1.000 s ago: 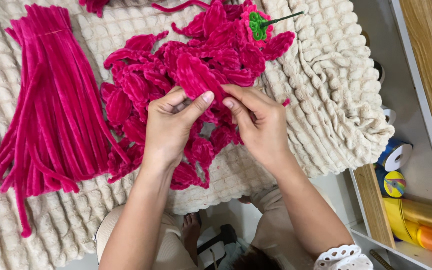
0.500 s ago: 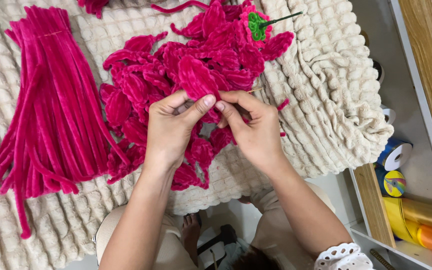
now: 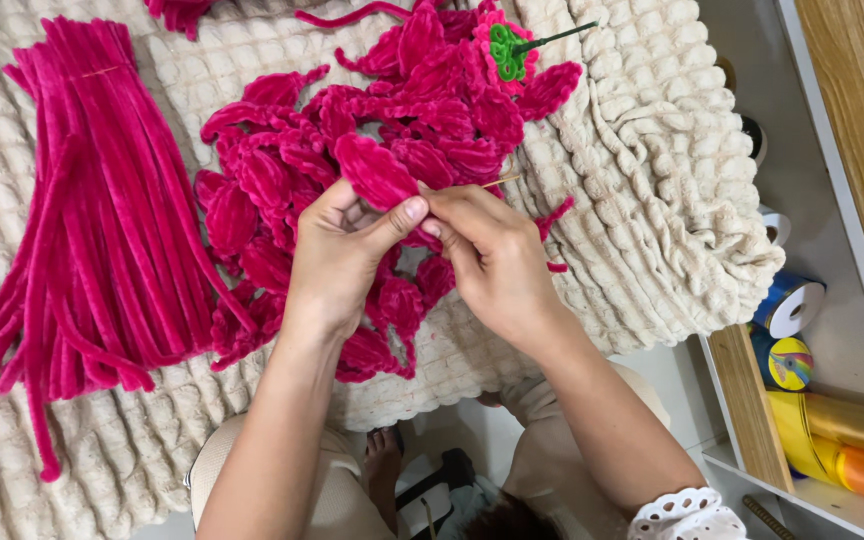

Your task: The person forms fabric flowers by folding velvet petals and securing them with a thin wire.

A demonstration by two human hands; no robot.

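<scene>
Cream waffle-textured blanket [image 3: 652, 230] fills most of the frame; a shelf with ribbon rolls [image 3: 790, 305] runs down the right edge. Bundle of straight magenta chenille stems [image 3: 102, 200] lies at left. At centre top sits a heap of looped magenta petals [image 3: 452, 120], with a finished flower with green centre [image 3: 507, 45] at its upper edge.

Left hand [image 3: 337, 265] pinches one petal [image 3: 372, 170] at its base, thumb across. Right hand [image 3: 497, 260] meets it fingertip to fingertip, closed on what looks like a thin wooden stick [image 3: 500, 182], though that part is mostly hidden.

Step in hand, as I judge it: fixing the petal to the stick. Next calls for a tight twist at the petal's base while both pinches hold.
</scene>
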